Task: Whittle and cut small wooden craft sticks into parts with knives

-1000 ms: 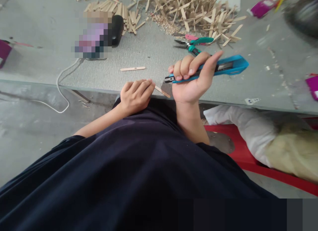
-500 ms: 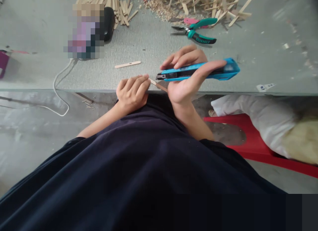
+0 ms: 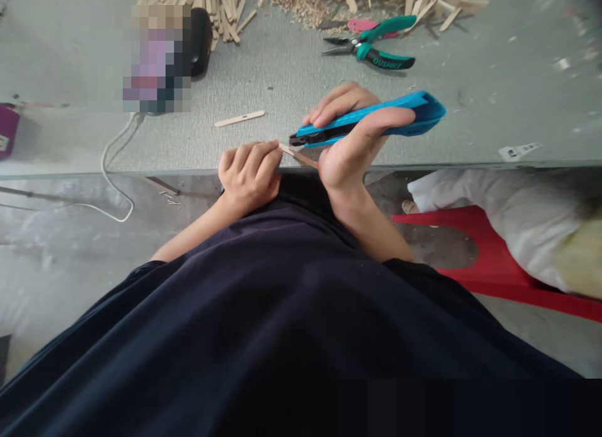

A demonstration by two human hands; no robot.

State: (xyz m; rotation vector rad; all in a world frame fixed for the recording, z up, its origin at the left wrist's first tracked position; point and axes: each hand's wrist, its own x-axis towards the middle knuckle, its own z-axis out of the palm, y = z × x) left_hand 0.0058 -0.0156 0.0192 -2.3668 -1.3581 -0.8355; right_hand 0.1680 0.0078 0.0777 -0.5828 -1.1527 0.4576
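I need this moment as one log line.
Left hand: holds craft stick | Right hand: holds blue utility knife | Knife-stick contact: unclear | Table: loose craft stick, needle-nose pliers

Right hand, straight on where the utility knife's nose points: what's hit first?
Probably the left hand, at its fingertips, right by the end of the craft stick. Height is unclear, so the utility knife might pass over them.

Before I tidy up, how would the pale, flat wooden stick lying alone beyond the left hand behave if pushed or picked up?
The pale wooden stick would probably slide rather than roll, as it lies flat on the grey table. Looking thin and narrow, it is likely light and stiff, but might snap if bent.
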